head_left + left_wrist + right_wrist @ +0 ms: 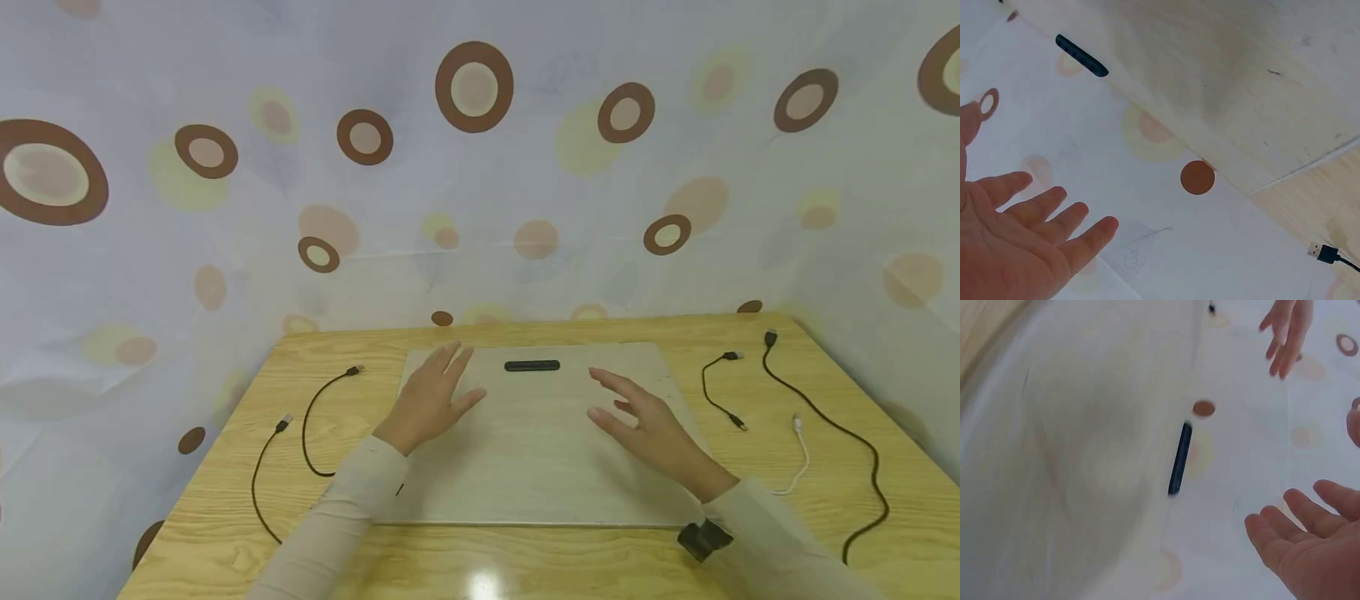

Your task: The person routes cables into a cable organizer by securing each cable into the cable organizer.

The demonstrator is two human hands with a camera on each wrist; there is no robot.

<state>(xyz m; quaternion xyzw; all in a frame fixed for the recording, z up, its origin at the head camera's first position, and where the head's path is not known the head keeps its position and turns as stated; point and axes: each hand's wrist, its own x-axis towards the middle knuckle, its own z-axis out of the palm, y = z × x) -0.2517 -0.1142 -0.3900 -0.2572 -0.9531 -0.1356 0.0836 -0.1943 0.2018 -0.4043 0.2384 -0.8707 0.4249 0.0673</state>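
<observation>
My left hand (431, 400) hovers over the left part of a pale board (525, 467), its fingers spread and nothing held. Over the board's right part, my right hand (648, 425) is likewise held in the air with loosely bent fingers and nothing in them. Between and beyond the two hands, a narrow black bar (532, 366) lies near the board's far edge. The left wrist view shows the relaxed fingers of the left hand (1029, 237) and the same black bar (1082, 56). In the right wrist view the right hand (1316, 544) appears palm up, away from the bar (1180, 459).
Two black USB cables (257, 483) (304, 433) lie on the wooden table (210, 533) left of the board. To its right are a short black cable (712, 402), a white cable (806, 454) and a long thick black cable (832, 427). A patterned curtain (480, 192) rises behind.
</observation>
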